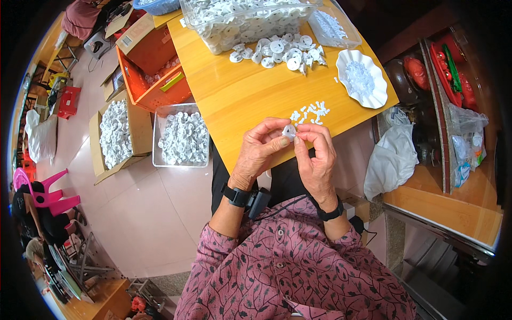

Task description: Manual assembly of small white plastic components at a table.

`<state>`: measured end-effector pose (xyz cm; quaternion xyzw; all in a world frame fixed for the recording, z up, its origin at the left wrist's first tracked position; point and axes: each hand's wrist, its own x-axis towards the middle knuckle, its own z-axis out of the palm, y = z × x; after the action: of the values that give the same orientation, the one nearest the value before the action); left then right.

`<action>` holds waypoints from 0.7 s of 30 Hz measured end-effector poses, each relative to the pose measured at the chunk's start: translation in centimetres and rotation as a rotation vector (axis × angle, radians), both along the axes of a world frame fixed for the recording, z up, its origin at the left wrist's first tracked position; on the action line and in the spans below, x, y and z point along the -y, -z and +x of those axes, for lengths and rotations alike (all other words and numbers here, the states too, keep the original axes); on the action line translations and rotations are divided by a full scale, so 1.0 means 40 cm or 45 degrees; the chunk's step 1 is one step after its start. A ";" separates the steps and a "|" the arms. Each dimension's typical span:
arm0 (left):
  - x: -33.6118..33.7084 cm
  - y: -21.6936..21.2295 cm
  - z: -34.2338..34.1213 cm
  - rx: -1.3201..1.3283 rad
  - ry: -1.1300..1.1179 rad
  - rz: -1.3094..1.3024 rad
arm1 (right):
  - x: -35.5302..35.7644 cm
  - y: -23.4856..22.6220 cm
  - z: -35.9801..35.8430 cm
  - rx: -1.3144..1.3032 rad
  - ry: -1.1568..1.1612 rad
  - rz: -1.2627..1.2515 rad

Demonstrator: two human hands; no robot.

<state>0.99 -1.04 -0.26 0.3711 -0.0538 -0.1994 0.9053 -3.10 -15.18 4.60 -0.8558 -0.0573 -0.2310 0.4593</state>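
Note:
Over the near edge of the yellow wooden table (229, 101), my two hands meet around one small white round plastic part (289, 131). My left hand (261, 146) pinches it between thumb and fingers. From the other side, my right hand (317, 157) closes its thumb and forefinger at the part's edge; whether a tiny piece sits between them is too small to tell. Just beyond my fingers lies a scatter of small white plastic pieces (314, 112). Farther off is a loose heap of white round parts (285, 52) like the one I hold.
A clear bin (224, 26) full of white parts stands at the table's far side. At the right are a wavy white dish (377, 80) of small clear pieces and a clear tray (336, 29). On the floor at left stand an orange crate (144, 96), a carton (98, 138) and a clear box (157, 146).

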 end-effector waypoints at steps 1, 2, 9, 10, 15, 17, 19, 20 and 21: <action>0.002 0.003 0.000 0.006 -0.011 0.017 | 0.000 0.002 0.000 -0.001 0.000 -0.001; 0.001 0.006 0.000 0.005 -0.010 0.017 | 0.000 0.004 0.001 0.014 0.003 -0.036; -0.007 0.013 0.001 0.160 -0.004 0.146 | -0.003 0.010 0.005 0.066 -0.027 -0.156; -0.007 0.012 0.001 0.167 0.006 0.142 | -0.002 0.011 0.004 0.066 -0.026 -0.157; -0.005 0.017 -0.003 0.134 -0.011 0.102 | -0.005 0.003 0.003 0.044 -0.055 -0.123; -0.003 0.008 -0.001 0.117 -0.037 0.090 | -0.005 0.001 0.003 0.030 -0.046 -0.067; -0.003 -0.005 -0.004 -0.051 -0.009 0.026 | -0.006 0.000 0.002 0.015 -0.039 -0.010; -0.001 -0.005 -0.004 -0.052 -0.011 0.026 | -0.006 0.000 0.001 0.045 -0.013 -0.022; 0.000 -0.006 -0.003 -0.065 -0.004 -0.027 | -0.007 0.000 0.000 0.075 0.013 -0.034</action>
<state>0.87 -1.04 -0.04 0.3565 -0.0320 -0.2067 0.9106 -3.09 -14.90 4.60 -0.8549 -0.0695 -0.2578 0.4448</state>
